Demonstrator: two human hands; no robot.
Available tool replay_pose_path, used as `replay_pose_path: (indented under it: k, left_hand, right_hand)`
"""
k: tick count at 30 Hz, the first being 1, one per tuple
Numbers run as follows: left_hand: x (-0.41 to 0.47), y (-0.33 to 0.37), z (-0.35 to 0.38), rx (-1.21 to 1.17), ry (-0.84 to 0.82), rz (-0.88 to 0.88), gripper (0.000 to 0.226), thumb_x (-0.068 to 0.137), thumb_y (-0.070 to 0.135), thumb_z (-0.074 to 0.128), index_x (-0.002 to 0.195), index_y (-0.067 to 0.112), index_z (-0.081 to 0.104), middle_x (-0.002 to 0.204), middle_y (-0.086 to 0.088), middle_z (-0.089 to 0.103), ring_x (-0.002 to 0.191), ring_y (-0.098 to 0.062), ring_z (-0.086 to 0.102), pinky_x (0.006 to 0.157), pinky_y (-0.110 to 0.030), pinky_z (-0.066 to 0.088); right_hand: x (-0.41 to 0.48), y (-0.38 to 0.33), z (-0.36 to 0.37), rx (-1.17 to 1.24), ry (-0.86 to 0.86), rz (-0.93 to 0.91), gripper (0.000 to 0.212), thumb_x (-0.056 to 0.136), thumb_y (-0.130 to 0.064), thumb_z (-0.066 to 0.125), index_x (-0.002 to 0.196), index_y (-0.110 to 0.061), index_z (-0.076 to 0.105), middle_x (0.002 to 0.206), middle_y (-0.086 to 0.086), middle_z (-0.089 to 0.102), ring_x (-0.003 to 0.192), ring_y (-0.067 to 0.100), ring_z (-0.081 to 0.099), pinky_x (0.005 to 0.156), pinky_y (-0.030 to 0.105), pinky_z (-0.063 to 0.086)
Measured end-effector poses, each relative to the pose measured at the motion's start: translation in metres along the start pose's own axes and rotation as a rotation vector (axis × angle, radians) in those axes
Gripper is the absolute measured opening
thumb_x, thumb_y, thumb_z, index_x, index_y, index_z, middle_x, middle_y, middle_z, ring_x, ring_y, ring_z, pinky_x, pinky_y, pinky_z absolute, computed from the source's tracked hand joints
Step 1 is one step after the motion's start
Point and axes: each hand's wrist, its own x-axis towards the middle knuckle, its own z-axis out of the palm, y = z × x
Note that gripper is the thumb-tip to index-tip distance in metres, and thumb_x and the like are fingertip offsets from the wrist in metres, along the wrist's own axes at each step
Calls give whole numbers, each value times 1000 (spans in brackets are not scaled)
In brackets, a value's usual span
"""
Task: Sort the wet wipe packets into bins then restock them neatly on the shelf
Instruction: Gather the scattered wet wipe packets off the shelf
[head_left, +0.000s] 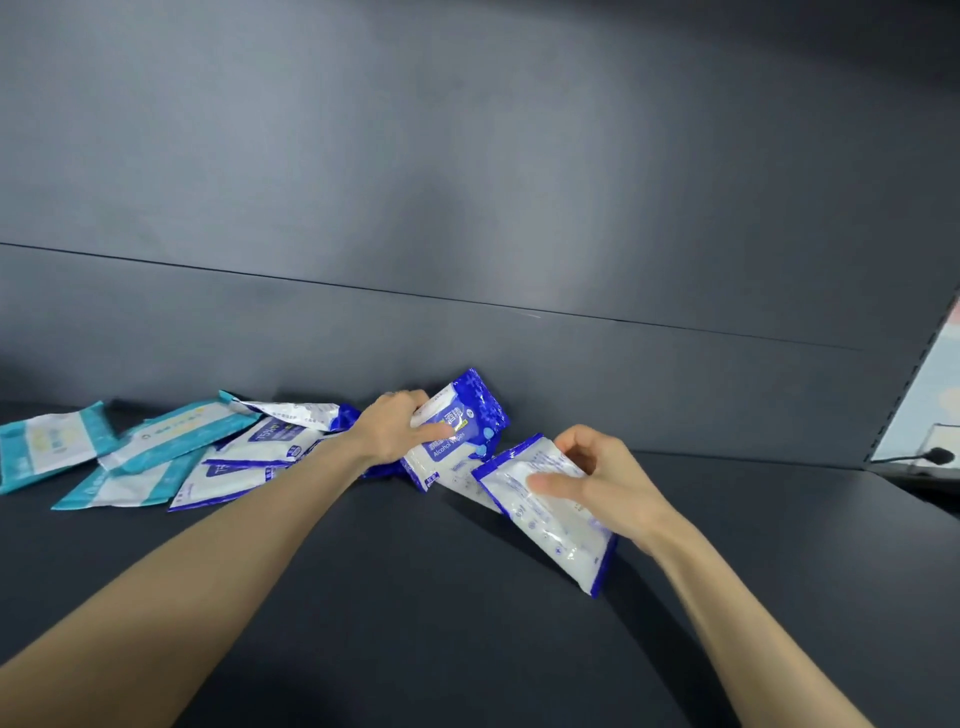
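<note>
The dark grey metal shelf (467, 649) carries everything: teal plastic packets (52, 447) slumped at its left end, blue-and-white packets (249, 460) overlapping beside them. At the back edge my left hand (389, 431) grips a blue foil alcohol-wipe packet (467, 415), I think to steady it upright. My right hand (608, 478) pinches a white blue-edged packet (545, 525), probably to stand alongside.

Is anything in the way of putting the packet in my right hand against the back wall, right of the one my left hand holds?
Nothing visible. Behind the right hand's white packet the shelf is bare up to the back wall. The loose pile lies left of the left hand's blue packet.
</note>
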Motion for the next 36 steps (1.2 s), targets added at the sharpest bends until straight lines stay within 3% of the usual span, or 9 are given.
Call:
replay_pose_path:
  k: [2, 8, 11, 16, 18, 20, 24, 30, 36]
  left_hand:
    - [3, -3, 1, 23, -58, 15, 30, 89, 42, 61, 77, 19, 46, 86, 3, 50, 83, -18, 50, 72, -28, 39]
    - [11, -15, 6, 92, -214, -31, 45, 91, 51, 52, 121, 17, 44, 118, 4, 58, 109, -18, 55, 99, -39, 40]
    - [13, -13, 5, 198, -184, -41, 59, 87, 58, 54, 128, 16, 48, 127, -1, 50, 120, -20, 45, 99, -37, 30]
    - [12, -1, 0, 255, -185, -47, 48, 80, 62, 60, 107, 22, 59, 116, -1, 52, 116, -21, 45, 91, -32, 27]
    - [8, 4, 0, 225, -150, -32, 41, 80, 59, 62, 100, 26, 50, 113, 1, 55, 112, -20, 46, 89, -30, 24]
    - [1, 11, 1, 136, -85, -10, 39, 80, 55, 64, 95, 27, 42, 104, 2, 61, 106, -19, 47, 86, -28, 19]
    - [-24, 34, -3, -104, 141, 79, 32, 80, 39, 71, 83, 27, 41, 81, 8, 61, 88, -17, 53, 91, -29, 25]
    - [-82, 72, -33, -710, 368, 98, 11, 86, 18, 69, 88, 21, 58, 86, 7, 68, 79, -14, 66, 71, -25, 51]
    - [-186, 73, -59, -983, 498, 21, 22, 90, 27, 61, 109, 28, 49, 108, 8, 67, 95, -9, 67, 84, -33, 54]
  right_hand:
    - [14, 3, 10, -39, 4, -2, 23, 78, -15, 78, 82, -16, 55, 77, -6, 65, 60, 2, 59, 58, 16, 44]
    - [37, 17, 36, -339, -54, 129, 21, 84, -32, 66, 91, -24, 47, 89, -6, 59, 75, 9, 55, 63, 22, 44]
    - [41, 19, 38, -395, -47, 177, 27, 81, -37, 69, 87, -30, 44, 100, -4, 60, 92, 17, 59, 80, 32, 50]
    - [32, 10, 37, -240, -69, 291, 66, 77, -31, 78, 130, -12, 44, 127, 2, 53, 112, 19, 55, 86, 29, 46]
    - [26, 12, 35, -240, -64, 299, 51, 76, -31, 79, 114, -6, 57, 110, 3, 63, 96, 15, 62, 79, 28, 49]
    - [18, 11, 33, -196, -26, 301, 37, 75, -28, 78, 97, -3, 62, 89, 2, 66, 76, 12, 62, 69, 27, 49]
    - [-5, 5, 21, -31, 120, 259, 26, 82, -23, 71, 92, -10, 51, 90, 2, 62, 77, 15, 61, 68, 27, 48]
    - [-53, -38, 18, 342, 361, -9, 29, 83, -12, 72, 102, -15, 51, 98, 2, 70, 74, 10, 68, 63, 19, 53]
    - [-109, -88, 57, 542, 352, -167, 14, 89, -21, 66, 99, -13, 60, 87, -5, 74, 75, 10, 71, 58, 18, 51]
